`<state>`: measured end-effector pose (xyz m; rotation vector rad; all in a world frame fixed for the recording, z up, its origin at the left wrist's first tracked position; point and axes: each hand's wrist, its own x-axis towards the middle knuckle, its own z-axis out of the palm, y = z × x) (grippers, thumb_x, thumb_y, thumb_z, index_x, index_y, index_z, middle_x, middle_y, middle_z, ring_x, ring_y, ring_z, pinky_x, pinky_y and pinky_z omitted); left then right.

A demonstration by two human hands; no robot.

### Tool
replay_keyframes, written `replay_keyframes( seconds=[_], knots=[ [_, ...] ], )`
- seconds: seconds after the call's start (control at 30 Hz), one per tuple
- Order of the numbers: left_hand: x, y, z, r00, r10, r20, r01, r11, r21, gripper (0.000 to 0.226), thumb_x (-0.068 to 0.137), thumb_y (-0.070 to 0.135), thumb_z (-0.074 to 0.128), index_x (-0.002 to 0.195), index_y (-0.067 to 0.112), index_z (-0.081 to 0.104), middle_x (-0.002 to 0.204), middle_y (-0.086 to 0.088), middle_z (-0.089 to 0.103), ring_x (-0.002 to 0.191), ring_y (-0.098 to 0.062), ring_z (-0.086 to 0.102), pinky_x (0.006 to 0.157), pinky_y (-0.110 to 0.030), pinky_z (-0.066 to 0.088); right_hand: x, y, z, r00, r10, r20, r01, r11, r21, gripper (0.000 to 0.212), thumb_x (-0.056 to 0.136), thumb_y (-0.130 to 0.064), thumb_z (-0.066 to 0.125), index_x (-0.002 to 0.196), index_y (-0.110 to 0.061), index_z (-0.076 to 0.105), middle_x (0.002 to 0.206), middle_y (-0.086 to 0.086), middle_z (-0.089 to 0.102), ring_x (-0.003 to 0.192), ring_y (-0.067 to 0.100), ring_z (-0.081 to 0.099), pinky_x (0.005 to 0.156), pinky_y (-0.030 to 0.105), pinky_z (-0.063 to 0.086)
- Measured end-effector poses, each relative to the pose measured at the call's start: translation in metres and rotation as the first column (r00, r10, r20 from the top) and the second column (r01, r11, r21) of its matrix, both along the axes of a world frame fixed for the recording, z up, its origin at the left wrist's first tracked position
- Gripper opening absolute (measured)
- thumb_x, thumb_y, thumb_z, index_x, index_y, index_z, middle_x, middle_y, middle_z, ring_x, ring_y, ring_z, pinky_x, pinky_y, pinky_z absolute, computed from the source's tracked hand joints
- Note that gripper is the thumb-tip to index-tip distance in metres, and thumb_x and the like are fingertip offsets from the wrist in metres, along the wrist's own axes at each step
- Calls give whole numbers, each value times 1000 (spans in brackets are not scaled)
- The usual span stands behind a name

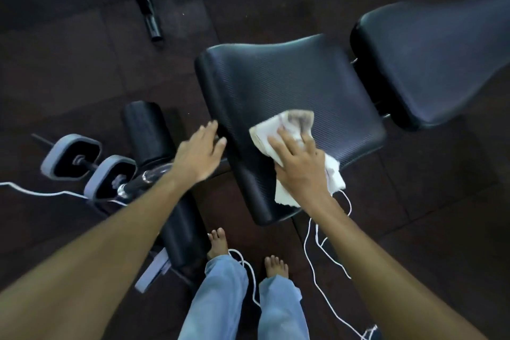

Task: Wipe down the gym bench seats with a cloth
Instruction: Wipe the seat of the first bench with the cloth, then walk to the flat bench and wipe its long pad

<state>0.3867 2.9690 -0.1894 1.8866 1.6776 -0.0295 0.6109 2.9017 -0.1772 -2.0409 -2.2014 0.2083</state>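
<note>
A black textured bench seat pad point(289, 83) lies in the middle of the view. The longer black back pad point(430, 63) lies beyond it to the right. My right hand point(299, 165) presses a crumpled white cloth point(287, 130) flat onto the near part of the seat. The cloth sticks out past my fingers and behind my wrist. My left hand point(200, 154) rests with spread fingers against the seat's left edge and holds nothing.
Black foam leg rollers point(149, 130) and grey-capped pegs point(71, 157) of the bench frame stand at the left. A white cord point(311, 254) trails over the dark rubber floor by my bare feet point(218, 243). Another bench frame point(146, 0) lies at the top.
</note>
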Motion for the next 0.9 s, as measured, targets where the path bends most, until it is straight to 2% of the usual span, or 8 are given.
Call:
replay_keyframes(
  seconds=[0.1, 0.17, 0.37, 0.47, 0.57, 0.67, 0.8, 0.9],
  knots=[
    [1, -53, 34, 996, 83, 23, -83, 997, 5, 47, 100, 37, 37, 138, 10, 45, 145, -12, 46, 137, -24, 38, 111, -41, 32, 15, -17, 38, 982, -124, -142, 81, 957, -280, 42, 77, -19, 66, 118, -29, 63, 129, -8, 58, 118, 35, 43, 74, 42, 45],
    [-2, -80, 74, 977, 197, 83, -197, 980, -6, 46, 100, 38, 37, 137, 12, 47, 142, -8, 49, 134, -22, 42, 110, -38, 33, 22, -22, 75, 969, -178, -171, 107, 926, -361, 40, 79, -22, 63, 118, -31, 64, 125, -9, 60, 117, 31, 43, 86, 42, 46],
    [-30, -156, 223, 945, 306, 114, -316, 946, 74, 47, 99, 45, 36, 134, 17, 50, 135, -2, 56, 124, -21, 51, 98, -34, 41, -9, -47, 226, 935, -95, -342, -5, 960, -279, 47, 79, -24, 64, 124, -37, 62, 126, -12, 60, 124, 24, 43, 98, 47, 43],
    [-55, -189, 288, 916, 381, 122, -397, 904, 157, 46, 98, 48, 37, 131, 19, 52, 131, -1, 57, 119, -21, 54, 94, -35, 44, -48, -59, 293, 923, 50, -381, -135, 971, -199, 50, 82, -25, 62, 131, -35, 57, 133, -12, 57, 128, 25, 35, 102, 51, 39],
    [-92, -223, 342, 873, 474, 115, -488, 843, 228, 45, 96, 51, 37, 128, 23, 53, 126, 2, 60, 114, -21, 57, 90, -36, 45, -100, -70, 343, 873, 205, -442, -279, 954, -110, 48, 81, -21, 59, 128, -32, 59, 130, -11, 60, 127, 27, 38, 101, 49, 41],
    [-141, -262, 382, 815, 567, 117, -574, 764, 295, 42, 96, 51, 38, 122, 24, 56, 122, 3, 62, 112, -21, 58, 88, -35, 45, -161, -84, 380, 816, 330, -474, -386, 922, -23, 43, 80, -20, 58, 120, -32, 65, 114, -8, 68, 116, 25, 49, 94, 41, 45],
    [-215, -324, 398, 713, 695, 96, -687, 664, 294, 41, 96, 51, 37, 122, 26, 55, 124, 4, 60, 114, -19, 56, 87, -36, 46, -239, -110, 403, 732, 394, -556, -496, 868, -38, 44, 77, -16, 60, 118, -30, 67, 94, -7, 67, 87, 11, 57, 66, 28, 51],
    [-280, -369, 391, 621, 776, 111, -772, 582, 255, 40, 95, 51, 39, 121, 25, 56, 122, 5, 61, 113, -18, 57, 90, -36, 47, -315, -131, 402, 675, 464, -573, -585, 811, -32, 42, 78, -14, 63, 117, -26, 68, 88, -7, 69, 70, 11, 63, 60, 31, 55]
  ],
)
